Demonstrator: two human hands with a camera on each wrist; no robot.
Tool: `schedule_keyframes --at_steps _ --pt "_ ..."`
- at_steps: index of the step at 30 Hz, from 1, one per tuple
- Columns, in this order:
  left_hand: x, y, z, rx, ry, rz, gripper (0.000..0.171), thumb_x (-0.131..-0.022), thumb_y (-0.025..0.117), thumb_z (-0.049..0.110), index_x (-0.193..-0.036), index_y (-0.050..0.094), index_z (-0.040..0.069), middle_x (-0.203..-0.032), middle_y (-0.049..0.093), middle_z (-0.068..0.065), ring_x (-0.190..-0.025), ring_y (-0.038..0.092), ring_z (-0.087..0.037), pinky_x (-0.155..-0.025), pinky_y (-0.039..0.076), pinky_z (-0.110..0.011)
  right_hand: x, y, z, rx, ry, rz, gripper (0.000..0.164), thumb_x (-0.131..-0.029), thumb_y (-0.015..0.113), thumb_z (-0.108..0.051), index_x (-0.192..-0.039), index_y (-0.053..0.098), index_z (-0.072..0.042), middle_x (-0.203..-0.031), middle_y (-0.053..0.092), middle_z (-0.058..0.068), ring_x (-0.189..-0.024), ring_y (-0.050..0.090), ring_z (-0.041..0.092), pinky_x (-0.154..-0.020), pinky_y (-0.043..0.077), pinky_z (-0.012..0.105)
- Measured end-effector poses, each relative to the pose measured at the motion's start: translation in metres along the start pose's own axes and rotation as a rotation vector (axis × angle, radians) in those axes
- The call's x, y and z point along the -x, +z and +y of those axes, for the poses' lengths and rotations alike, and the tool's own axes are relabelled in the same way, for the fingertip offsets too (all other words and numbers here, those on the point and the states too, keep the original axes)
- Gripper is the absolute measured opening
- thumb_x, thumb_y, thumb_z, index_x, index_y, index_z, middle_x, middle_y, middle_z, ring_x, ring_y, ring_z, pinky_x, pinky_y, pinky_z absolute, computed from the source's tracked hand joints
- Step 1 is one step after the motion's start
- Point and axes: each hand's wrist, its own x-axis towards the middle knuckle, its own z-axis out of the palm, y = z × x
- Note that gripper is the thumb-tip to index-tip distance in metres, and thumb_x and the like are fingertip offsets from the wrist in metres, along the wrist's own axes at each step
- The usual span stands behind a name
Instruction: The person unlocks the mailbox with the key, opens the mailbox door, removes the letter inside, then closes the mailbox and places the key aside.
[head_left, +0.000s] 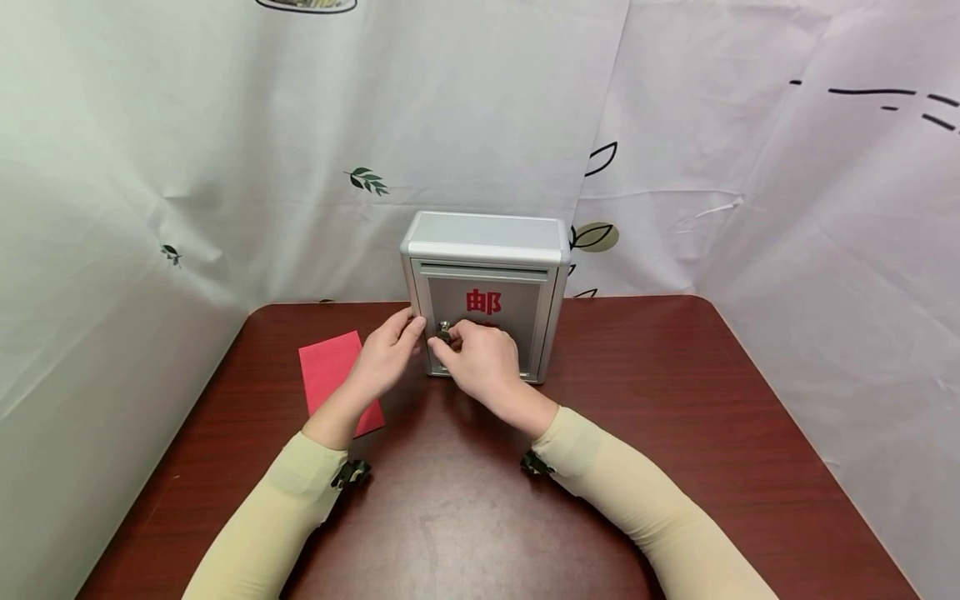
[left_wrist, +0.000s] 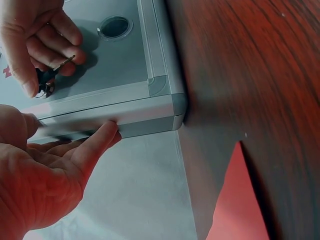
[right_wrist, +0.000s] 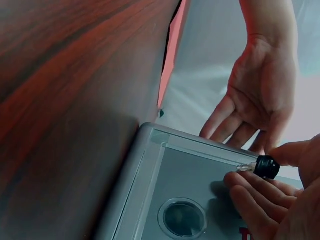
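Observation:
A silver metal mailbox (head_left: 491, 229) stands upright on the table, with a slot near its top and red characters on its front. My right hand (head_left: 483, 362) pinches a black-headed key (right_wrist: 266, 167) at the lock (head_left: 445, 326) on the left part of the front panel. Another key (left_wrist: 66, 62) dangles beside it. How far the pinched key sits in the lock is hidden by the fingers. My left hand (head_left: 382, 354) rests against the box's left side with its fingers extended. A round window (left_wrist: 115, 27) shows low on the front in both wrist views.
A red envelope (head_left: 330, 367) lies flat on the dark wooden table (head_left: 645, 433), left of the mailbox and partly under my left forearm. White printed cloth (head_left: 487, 108) hangs behind the box and along both sides of the table.

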Motion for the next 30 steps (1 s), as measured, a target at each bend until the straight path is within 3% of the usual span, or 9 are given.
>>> schedule_keyframes --at_steps 13,30 --pt "0.001 -0.001 -0.001 -0.028 -0.005 -0.003 0.06 -0.119 0.05 0.048 -0.166 0.049 0.009 -0.158 0.062 -0.019 -0.126 0.074 -0.041 -0.111 0.056 -0.059 -0.004 -0.005 0.0 0.086 -0.065 -0.041 0.026 -0.1 0.083 -0.038 -0.1 0.085 -0.013 -0.078 0.079 -0.002 -0.068 0.074 0.022 -0.061 0.06 0.042" --pt "0.003 0.001 0.003 -0.061 -0.023 0.007 0.06 -0.119 0.049 0.049 -0.165 0.05 0.01 -0.154 0.064 -0.02 -0.125 0.074 -0.04 -0.112 0.055 -0.061 -0.006 -0.008 0.01 0.059 -0.168 -0.024 0.024 -0.097 0.086 -0.038 -0.096 0.084 -0.013 -0.077 0.079 -0.001 -0.067 0.074 0.024 -0.057 0.058 0.043"
